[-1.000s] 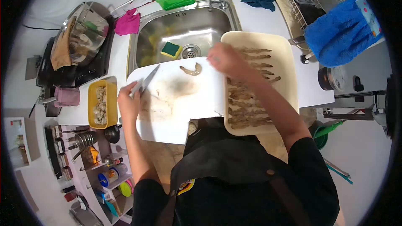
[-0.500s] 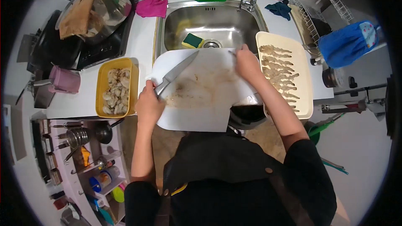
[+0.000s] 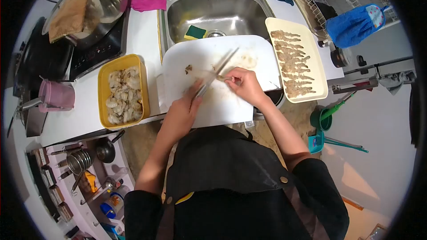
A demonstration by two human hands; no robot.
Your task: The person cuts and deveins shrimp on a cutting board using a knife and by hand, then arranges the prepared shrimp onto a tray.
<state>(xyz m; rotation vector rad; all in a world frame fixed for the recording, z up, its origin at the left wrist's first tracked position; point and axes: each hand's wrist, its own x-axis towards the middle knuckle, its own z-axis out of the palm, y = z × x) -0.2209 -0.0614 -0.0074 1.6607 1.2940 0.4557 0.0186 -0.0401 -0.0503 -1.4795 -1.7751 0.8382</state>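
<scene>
My left hand [image 3: 181, 113] is wrapped round the handle of a kitchen knife [image 3: 226, 60], whose blade is blurred and slants up to the right over the white cutting board [image 3: 209, 118]. Close to the blade, my right hand [image 3: 245, 86] pinches a small shrimp [image 3: 221, 78], partly hidden by the fingers and knife. Brown scraps [image 3: 188, 69] and wet stains mark the board. To the right, a cream tray [image 3: 316, 55] carries a row of shrimp. On the left stands a yellow container [image 3: 103, 102] with peeled-looking shrimp in it.
Behind the board is a steel sink [image 3: 178, 15] with a green-and-yellow sponge [image 3: 195, 32]. A pink cloth [image 3: 149, 0] lies left of the sink, and a large pot [image 3: 104, 6] sits on a black cooktop [image 3: 98, 42]. A pink jug [image 3: 58, 94] stands far left.
Both hands have come from the board's sides to its middle. The right hand has left the far right edge and now has a shrimp; the knife stays in the left. The view has shifted.
</scene>
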